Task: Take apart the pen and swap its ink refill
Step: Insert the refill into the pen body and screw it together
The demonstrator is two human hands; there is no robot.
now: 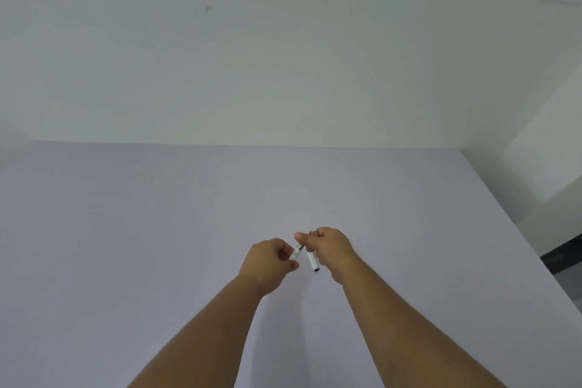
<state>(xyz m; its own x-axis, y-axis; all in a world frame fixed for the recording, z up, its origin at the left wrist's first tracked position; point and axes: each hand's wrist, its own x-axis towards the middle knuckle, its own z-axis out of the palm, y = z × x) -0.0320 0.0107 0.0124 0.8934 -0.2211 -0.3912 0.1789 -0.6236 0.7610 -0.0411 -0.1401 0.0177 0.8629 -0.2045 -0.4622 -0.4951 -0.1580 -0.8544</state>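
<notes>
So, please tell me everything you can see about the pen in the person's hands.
The pen is already in two parts, held above the pale purple table. A thin section, clear and silvery, runs slanted between the left hand and the right hand, pinched at both ends; a dark tip shows past the right fingers. A white tube with a dark open end hangs from the right hand. Finer detail is too small to tell.

Both forearms are bare, no sleeves, above the two hands (302, 257).

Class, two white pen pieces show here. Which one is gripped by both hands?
The slanted piece, pinched between left hand and right hand. The other tube hangs from the right hand alone.
</notes>
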